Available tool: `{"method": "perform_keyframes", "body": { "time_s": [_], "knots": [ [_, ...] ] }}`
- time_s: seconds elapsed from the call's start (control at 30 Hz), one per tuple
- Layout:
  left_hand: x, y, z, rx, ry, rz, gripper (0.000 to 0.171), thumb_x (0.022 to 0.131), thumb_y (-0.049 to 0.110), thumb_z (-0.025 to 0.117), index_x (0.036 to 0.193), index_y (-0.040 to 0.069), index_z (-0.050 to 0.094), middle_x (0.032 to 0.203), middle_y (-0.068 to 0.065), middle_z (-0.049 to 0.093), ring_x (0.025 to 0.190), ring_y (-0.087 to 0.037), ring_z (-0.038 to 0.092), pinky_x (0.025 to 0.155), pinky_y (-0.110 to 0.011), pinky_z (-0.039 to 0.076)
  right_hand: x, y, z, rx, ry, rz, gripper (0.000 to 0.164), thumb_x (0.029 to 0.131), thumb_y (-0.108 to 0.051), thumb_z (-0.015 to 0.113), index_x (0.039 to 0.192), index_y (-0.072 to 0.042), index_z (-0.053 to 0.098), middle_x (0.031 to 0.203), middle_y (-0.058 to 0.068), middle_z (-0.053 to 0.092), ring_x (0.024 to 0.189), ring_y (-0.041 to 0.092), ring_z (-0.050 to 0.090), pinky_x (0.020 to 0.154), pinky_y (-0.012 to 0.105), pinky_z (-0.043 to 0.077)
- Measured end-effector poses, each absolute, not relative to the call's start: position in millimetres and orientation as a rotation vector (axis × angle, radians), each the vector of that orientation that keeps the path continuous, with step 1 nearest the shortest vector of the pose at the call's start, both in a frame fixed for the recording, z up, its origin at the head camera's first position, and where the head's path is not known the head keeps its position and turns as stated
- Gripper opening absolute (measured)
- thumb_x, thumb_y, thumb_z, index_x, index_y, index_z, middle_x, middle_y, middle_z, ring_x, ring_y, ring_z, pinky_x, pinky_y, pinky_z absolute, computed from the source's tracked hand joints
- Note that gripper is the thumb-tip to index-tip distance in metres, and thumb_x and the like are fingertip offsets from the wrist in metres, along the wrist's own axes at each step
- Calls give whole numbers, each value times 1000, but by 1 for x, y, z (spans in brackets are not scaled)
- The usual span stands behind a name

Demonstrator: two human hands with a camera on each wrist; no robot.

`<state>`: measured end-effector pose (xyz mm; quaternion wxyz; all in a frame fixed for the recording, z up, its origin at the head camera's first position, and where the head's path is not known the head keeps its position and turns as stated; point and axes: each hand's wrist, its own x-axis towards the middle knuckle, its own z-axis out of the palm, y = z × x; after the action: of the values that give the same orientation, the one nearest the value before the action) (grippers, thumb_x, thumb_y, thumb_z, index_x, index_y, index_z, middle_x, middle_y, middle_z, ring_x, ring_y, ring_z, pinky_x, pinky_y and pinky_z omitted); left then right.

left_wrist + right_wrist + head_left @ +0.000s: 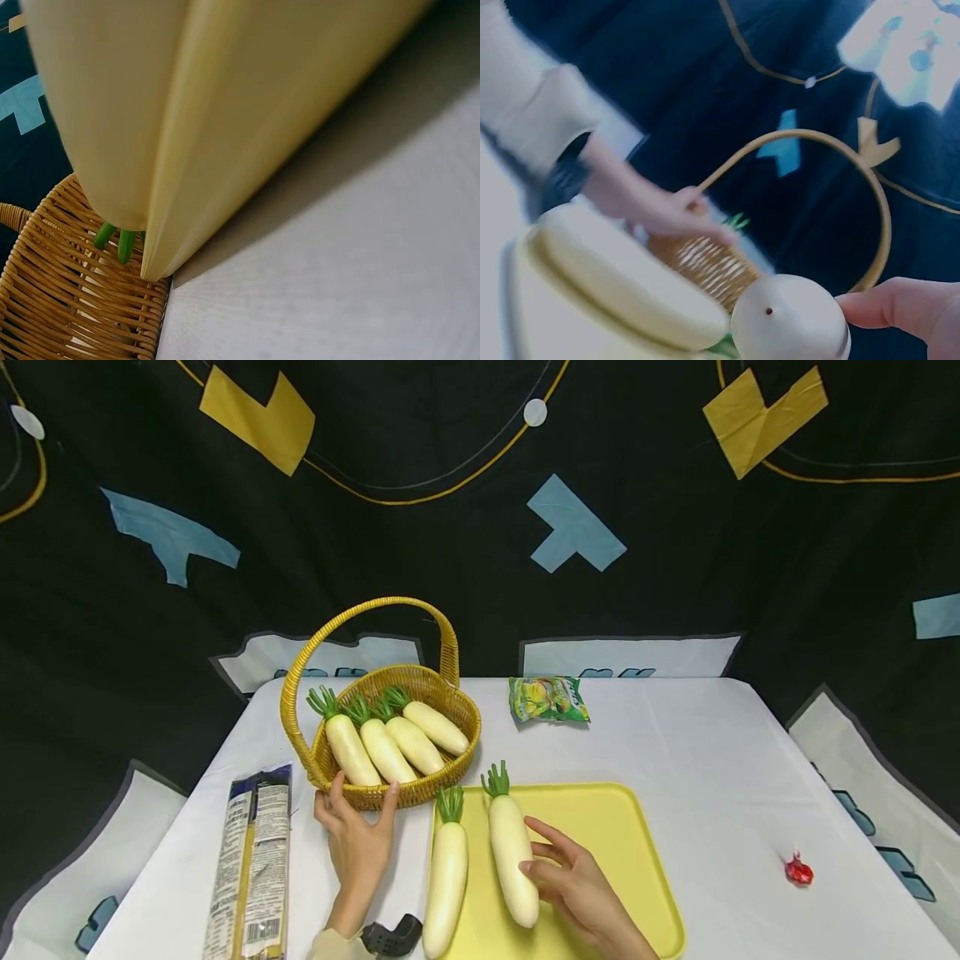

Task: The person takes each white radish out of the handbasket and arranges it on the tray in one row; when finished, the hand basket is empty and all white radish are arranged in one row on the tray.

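Note:
My right hand (573, 877) holds a white radish (512, 856) with a green leafy top, thumb on its near side, above the yellow tray (600, 843). In the right wrist view its round end (787, 322) shows beside my thumb (892, 307). A second white radish (447, 885) lies along the tray's left edge. My left hand (360, 839) grips the near rim of a wicker basket (427, 789), thumb and fingers spread along it. Several white radishes (382, 750) with green tops lie inside. The left wrist view hides the left hand; a radish (105, 112) fills its foreground.
A long printed packet (251, 860) lies at the left of the white table (720, 760). A green snack bag (547, 699) sits near the back edge. Far right is a small red-wrapped candy (798, 870). The basket's tall handle (375, 603) arches up. Dark cloth hangs behind.

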<state>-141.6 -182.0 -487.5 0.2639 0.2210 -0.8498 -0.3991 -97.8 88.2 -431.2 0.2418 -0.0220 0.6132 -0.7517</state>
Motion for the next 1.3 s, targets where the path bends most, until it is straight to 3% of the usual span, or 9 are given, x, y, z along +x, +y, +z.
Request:
{"method": "perform_keyframes", "body": {
  "time_s": [0.37, 0.57, 0.8, 1.07, 1.3],
  "knots": [
    [-146, -183, -488, 597, -2301, -1070, 83, 78, 55, 60, 141, 23, 17, 141, -30, 8, 91, -50, 47, 61, -53, 41, -92, 66, -458, -43, 1789, -1992, 70, 82, -13, 63, 141, -5, 27, 124, 21, 44, 92, 15, 59, 75, 31, 52],
    [-145, -183, -487, 599, -2299, -1080, 83, 78, 55, 60, 141, 22, 17, 141, -30, 8, 91, -50, 47, 62, -54, 41, -89, 57, -463, -59, 1911, -1912, 68, 80, -11, 64, 140, -5, 32, 121, 18, 47, 92, 15, 59, 73, 28, 52],
    [-145, -183, -488, 600, -2296, -1083, 84, 78, 56, 60, 141, 21, 17, 141, -29, 8, 92, -50, 47, 63, -54, 40, -87, 58, -466, -147, 2215, -1700, 66, 77, -23, 70, 135, -9, 42, 115, 11, 50, 100, 20, 48, 72, 23, 46],
    [-143, -184, -488, 607, -2299, -1094, 84, 78, 56, 60, 142, 22, 16, 142, -30, 8, 99, -52, 45, 69, -56, 39, -89, 59, -464, -165, 2308, -1646, 60, 78, -30, 70, 129, -10, 48, 114, 12, 51, 100, 22, 50, 75, 29, 47],
    [-142, -183, -489, 602, -2309, -1084, 84, 78, 55, 60, 141, 21, 16, 141, -30, 8, 93, -50, 46, 65, -54, 39, -97, 62, -458, -168, 2304, -1694, 58, 79, -28, 69, 129, -9, 47, 118, 16, 50, 103, 27, 52, 80, 38, 48]
  ]
}}
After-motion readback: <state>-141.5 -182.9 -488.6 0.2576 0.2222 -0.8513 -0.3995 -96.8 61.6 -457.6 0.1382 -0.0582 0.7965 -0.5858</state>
